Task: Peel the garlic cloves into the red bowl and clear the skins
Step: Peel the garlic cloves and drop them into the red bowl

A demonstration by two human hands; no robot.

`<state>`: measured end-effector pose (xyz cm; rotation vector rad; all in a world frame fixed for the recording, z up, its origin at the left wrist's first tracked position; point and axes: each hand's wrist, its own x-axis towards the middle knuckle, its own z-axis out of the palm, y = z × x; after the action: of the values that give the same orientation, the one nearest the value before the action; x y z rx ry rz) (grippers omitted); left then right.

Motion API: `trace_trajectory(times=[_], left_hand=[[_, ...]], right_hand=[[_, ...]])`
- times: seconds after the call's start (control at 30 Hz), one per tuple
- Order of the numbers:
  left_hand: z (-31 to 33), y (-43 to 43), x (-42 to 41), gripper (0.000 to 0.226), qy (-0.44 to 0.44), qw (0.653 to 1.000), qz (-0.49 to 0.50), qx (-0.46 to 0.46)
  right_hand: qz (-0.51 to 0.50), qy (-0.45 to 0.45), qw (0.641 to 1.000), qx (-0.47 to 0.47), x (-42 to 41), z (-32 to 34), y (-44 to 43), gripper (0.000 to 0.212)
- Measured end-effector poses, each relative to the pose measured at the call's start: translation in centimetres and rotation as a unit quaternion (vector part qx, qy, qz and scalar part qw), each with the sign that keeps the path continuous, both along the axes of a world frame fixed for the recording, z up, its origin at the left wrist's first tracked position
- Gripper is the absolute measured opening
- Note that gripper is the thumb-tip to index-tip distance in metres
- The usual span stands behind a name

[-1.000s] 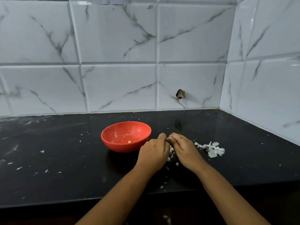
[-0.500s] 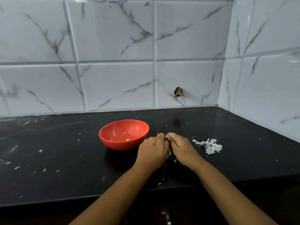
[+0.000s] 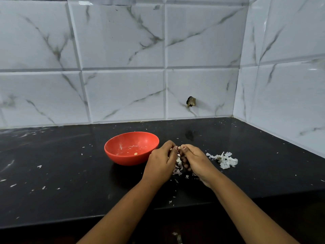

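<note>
Both hands meet over the black counter [image 3: 66,175], just to the right of the red bowl [image 3: 129,160]. The left hand [image 3: 161,161] has its fingers curled inward, knuckles up, and its fingertips pinch a garlic clove [image 3: 179,148]. The right hand [image 3: 196,159], likewise curled, pinches the same clove from the other side, thumbnail facing up. Only a small pale tip of the clove shows between the fingertips, so its long axis and which way it points cannot be told. Loose skins [image 3: 178,169] hang and lie between and under the hands. A pile of skins [image 3: 226,160] lies on the counter near the right hand. The bowl stands upright with one pale piece [image 3: 135,153] and smears inside.
</note>
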<state>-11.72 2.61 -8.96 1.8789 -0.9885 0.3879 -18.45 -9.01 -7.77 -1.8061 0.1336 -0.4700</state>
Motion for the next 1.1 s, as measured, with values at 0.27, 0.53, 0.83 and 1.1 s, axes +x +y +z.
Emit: trace_trajectory(times=[0.27, 0.53, 0.83, 1.1], left_hand=[[0.3, -0.3, 0.5, 0.017, 0.063, 0.995, -0.032, -0.067], [0.6, -0.2, 0.4, 0.022, 0.179, 0.976, -0.08, -0.099], [0.8, 0.0, 0.2, 0.016, 0.232, 0.961, -0.094, -0.115], [0.6, 0.0, 0.1, 0.011, 0.212, 0.966, -0.07, -0.13]], right_hand=[[-0.008, -0.024, 1.0, -0.003, -0.1, -0.1, 0.0, 0.035], [-0.024, -0.043, 0.997, -0.054, 0.3, -0.6, -0.3, 0.035], [-0.033, -0.062, 0.99, -0.126, 0.3, -0.9, -0.4, 0.033], [-0.027, -0.044, 0.992, -0.115, 0.4, -0.9, -0.3, 0.031]])
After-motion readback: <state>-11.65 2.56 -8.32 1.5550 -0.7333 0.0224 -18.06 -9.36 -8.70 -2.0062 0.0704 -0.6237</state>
